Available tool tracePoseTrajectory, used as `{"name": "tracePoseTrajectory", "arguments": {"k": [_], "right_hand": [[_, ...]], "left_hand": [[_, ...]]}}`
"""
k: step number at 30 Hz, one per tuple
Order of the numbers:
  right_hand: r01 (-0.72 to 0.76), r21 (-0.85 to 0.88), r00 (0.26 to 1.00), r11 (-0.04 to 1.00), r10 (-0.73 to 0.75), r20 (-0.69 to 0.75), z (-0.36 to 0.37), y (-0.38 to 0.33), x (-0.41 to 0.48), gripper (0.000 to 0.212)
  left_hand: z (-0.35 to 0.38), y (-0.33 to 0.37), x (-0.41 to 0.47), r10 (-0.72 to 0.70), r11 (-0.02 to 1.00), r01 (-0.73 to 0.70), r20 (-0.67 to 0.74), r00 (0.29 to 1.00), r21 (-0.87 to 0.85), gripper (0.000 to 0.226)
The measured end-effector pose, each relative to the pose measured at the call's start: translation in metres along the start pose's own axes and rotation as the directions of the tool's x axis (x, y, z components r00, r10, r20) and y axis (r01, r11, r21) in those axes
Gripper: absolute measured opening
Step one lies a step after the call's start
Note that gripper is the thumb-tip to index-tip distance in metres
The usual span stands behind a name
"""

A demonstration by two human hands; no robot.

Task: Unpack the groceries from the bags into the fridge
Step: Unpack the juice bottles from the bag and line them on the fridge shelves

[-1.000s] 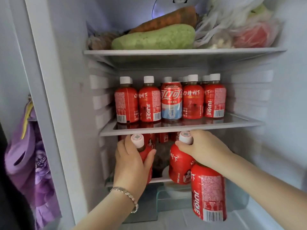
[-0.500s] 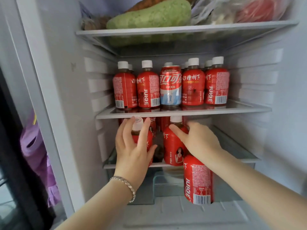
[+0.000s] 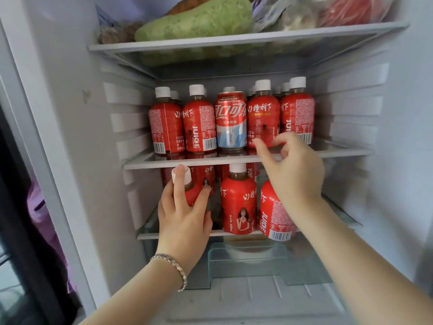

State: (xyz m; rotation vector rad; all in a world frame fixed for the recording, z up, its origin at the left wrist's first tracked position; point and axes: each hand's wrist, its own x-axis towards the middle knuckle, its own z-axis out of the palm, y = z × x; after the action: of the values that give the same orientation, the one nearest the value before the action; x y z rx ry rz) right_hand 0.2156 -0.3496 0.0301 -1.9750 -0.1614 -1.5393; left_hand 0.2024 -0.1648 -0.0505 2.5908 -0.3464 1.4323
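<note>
We are looking into an open fridge [image 3: 70, 90] with three shelves. On the top shelf [image 3: 234, 39] a big green gourd [image 3: 194, 21] lies at the left and plastic bags [image 3: 316, 12] of produce at the right. Along the front edge of the middle shelf [image 3: 187, 161] stands a row of red juice bottles [image 3: 199, 127] with white caps, their labels reading "JUICE" beside Chinese characters. In the middle of the row is a cola can [image 3: 230, 120] marked "FIFA WORLD CUP" above Coca-Cola's Chinese script.

At the front edge of the lower shelf [image 3: 147, 236] our left hand [image 3: 185, 221] grips a bottle [image 3: 194, 191], with its fingers round the body and the forefinger laid over the cap. Just beside it a second bottle [image 3: 239, 202] stands upright, printed "350mL". A third bottle [image 3: 273, 216] tilts at its right, with its top hidden behind our right hand [image 3: 295, 174]. That hand's thumb and forefinger are loosely curled and apart and pinch nothing; we cannot tell whether its hidden fingers hold the tilted bottle.

Half a second ago the right hand was on the second bottle's cap and the third hung below the shelf. Now the hand is up at the middle shelf's edge and the third bottle is level with the lower shelf.

A bracelet [image 3: 173, 268] circles the left wrist.
</note>
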Motion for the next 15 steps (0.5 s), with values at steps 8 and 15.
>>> {"name": "tracePoseTrajectory", "arguments": {"k": [8, 15], "right_hand": [[-0.074, -0.167, 0.997, 0.983, 0.08, 0.026, 0.006, 0.012, -0.056, 0.06], [-0.276, -0.06, 0.923, 0.959, 0.282, 0.262, -0.002, 0.02, -0.069, 0.088]], "left_hand": [[0.001, 0.0, -0.004, -0.085, 0.971, 0.077, -0.028, 0.996, -0.227, 0.058], [-0.012, 0.0, -0.004, -0.264, 0.797, 0.317, 0.175, 0.948, -0.514, 0.07]]}}
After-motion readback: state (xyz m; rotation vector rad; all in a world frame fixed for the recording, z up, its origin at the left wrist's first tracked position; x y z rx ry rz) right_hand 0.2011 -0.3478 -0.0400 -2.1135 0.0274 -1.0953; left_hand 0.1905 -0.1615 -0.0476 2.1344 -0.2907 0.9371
